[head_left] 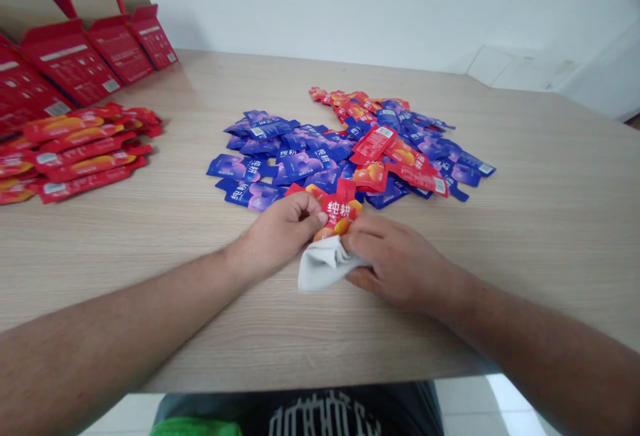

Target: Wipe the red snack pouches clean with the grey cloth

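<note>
A red packet (340, 209) sits between the left fingers (313, 223), which pinch its left edge, and the right fingers (361, 244), clamped on a bunched white cloth (320, 271) at its near end. Just beyond the fingers, blue and red sachets (306, 164) heap on the worktop (530, 236); well left lie red pouches (93, 157), red boxes (75, 66) behind.

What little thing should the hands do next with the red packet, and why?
I'd say wipe the cloth gently across the red packet. The left hand pinches the packet by its side, which should help steady it, and the right hand holds the bunched white cloth at the packet's lower end, so a short wipe seems the easiest move.
</note>
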Action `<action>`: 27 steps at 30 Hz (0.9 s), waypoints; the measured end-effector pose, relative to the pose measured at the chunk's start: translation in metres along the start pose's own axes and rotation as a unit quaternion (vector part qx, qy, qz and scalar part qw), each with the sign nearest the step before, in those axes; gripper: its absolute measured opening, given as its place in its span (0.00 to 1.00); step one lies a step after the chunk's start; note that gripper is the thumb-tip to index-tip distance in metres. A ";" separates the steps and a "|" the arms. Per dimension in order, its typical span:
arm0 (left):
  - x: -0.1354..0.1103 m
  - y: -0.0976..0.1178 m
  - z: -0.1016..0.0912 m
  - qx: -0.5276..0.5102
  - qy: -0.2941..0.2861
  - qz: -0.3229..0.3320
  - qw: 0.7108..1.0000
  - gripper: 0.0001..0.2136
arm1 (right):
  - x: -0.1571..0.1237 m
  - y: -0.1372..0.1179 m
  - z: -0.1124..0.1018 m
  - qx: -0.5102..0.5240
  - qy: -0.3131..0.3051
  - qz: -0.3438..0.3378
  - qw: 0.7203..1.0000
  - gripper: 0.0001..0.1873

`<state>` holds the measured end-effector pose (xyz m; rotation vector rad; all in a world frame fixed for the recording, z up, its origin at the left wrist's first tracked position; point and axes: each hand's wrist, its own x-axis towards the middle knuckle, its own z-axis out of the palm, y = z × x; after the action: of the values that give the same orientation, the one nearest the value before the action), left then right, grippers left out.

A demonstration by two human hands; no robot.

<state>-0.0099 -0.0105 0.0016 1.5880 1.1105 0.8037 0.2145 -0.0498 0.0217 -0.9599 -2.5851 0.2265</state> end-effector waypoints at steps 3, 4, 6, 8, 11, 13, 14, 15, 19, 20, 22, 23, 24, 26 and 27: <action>0.002 -0.004 0.000 -0.013 -0.017 0.002 1.000 0.11 | -0.001 0.004 -0.002 -0.017 0.012 0.008 1.000 0.06; 0.002 -0.005 0.000 -0.025 -0.023 0.000 0.999 0.12 | -0.002 0.007 -0.003 -0.028 0.035 0.028 0.999 0.08; 0.003 -0.007 0.000 -0.050 -0.029 -0.007 0.998 0.13 | -0.002 0.012 -0.004 -0.039 0.077 0.067 0.994 0.09; 0.003 -0.008 0.000 -0.074 -0.033 -0.008 0.997 0.13 | -0.001 0.012 -0.003 -0.028 0.069 0.060 0.995 0.09; 0.002 -0.010 0.000 -0.092 -0.042 -0.007 0.995 0.14 | -0.001 0.006 -0.001 -0.006 -0.006 -0.007 1.000 0.05; 0.002 -0.011 0.000 -0.110 -0.044 -0.008 0.993 0.14 | 0.000 0.005 -0.002 -0.011 -0.017 -0.011 1.000 0.04; 0.003 -0.012 0.000 -0.124 -0.042 -0.012 0.991 0.14 | 0.000 0.007 -0.003 -0.019 -0.001 0.007 1.000 0.05; 0.003 -0.012 0.001 -0.141 -0.041 -0.017 0.989 0.14 | 0.000 0.009 -0.004 -0.028 0.021 0.032 0.999 0.06; 0.003 -0.012 0.004 -0.194 -0.016 -0.037 0.980 0.14 | 0.000 0.014 -0.004 -0.025 0.054 0.067 0.996 0.07; 0.003 -0.011 0.004 -0.202 -0.004 -0.040 0.978 0.14 | 0.000 0.013 -0.004 -0.016 0.033 0.045 0.998 0.06; 0.002 -0.009 0.006 -0.216 0.015 -0.047 0.975 0.13 | 0.000 0.010 -0.003 -0.003 -0.014 0.001 1.000 0.04; 0.001 -0.007 0.006 -0.224 0.019 -0.051 0.973 0.12 | 0.000 0.010 -0.003 -0.004 -0.022 -0.008 1.000 0.04; 0.001 -0.006 0.007 -0.233 0.019 -0.054 0.971 0.12 | 0.000 0.010 -0.004 -0.009 -0.015 -0.004 1.000 0.04; 0.001 -0.005 0.007 -0.253 0.013 -0.056 0.966 0.13 | 0.000 0.013 -0.004 -0.024 0.030 0.036 0.999 0.06; 0.001 -0.005 0.008 -0.260 0.010 -0.056 0.964 0.13 | 0.000 0.015 -0.004 -0.029 0.052 0.059 0.996 0.08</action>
<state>-0.0042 -0.0119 -0.0051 1.0695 0.8994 0.9443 0.2250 -0.0383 0.0216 -1.1158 -2.4554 0.1285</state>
